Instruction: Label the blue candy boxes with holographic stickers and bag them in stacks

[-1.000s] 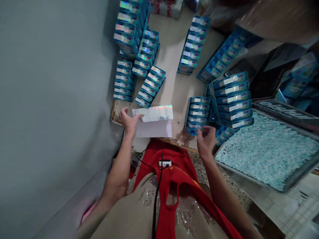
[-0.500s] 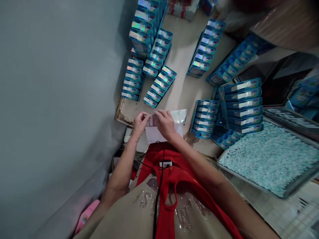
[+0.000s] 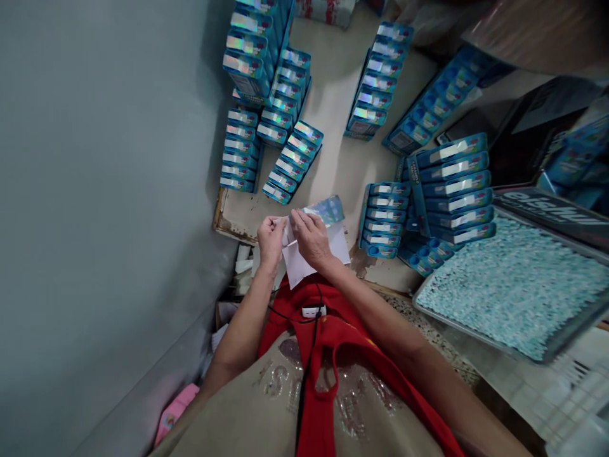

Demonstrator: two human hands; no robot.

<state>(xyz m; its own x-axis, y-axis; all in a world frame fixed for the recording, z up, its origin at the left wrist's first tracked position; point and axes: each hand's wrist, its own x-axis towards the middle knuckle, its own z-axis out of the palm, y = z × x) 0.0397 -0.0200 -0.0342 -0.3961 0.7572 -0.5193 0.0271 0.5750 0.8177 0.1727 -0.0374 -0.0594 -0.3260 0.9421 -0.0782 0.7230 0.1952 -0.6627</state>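
My left hand (image 3: 270, 240) is closed in a pinch at the left end of a shiny, iridescent foil sheet (image 3: 329, 211); exactly what lies between its fingertips is hidden. Fingers of my right hand (image 3: 311, 238) are bent over the same sheet, gripping it near its middle. Beneath both hands hangs white paper (image 3: 299, 263), folded or in flaps, just above my red apron (image 3: 280, 301). Beyond the hands, a short row of blue boxes (image 3: 292, 164) with shiny label strips rests on the table (image 3: 328, 152).
More blue boxes stand in rows at the back left (image 3: 247, 63), back centre (image 3: 378, 82) and right (image 3: 384, 219). A tray of small pale-turquoise pieces (image 3: 514, 285) sits at the right. A grey wall (image 3: 109, 158) borders the left side.
The foil sheet has tilted, its right end now higher, and shows more colour. The white paper's lower flap has swung down. The view has shifted slightly.
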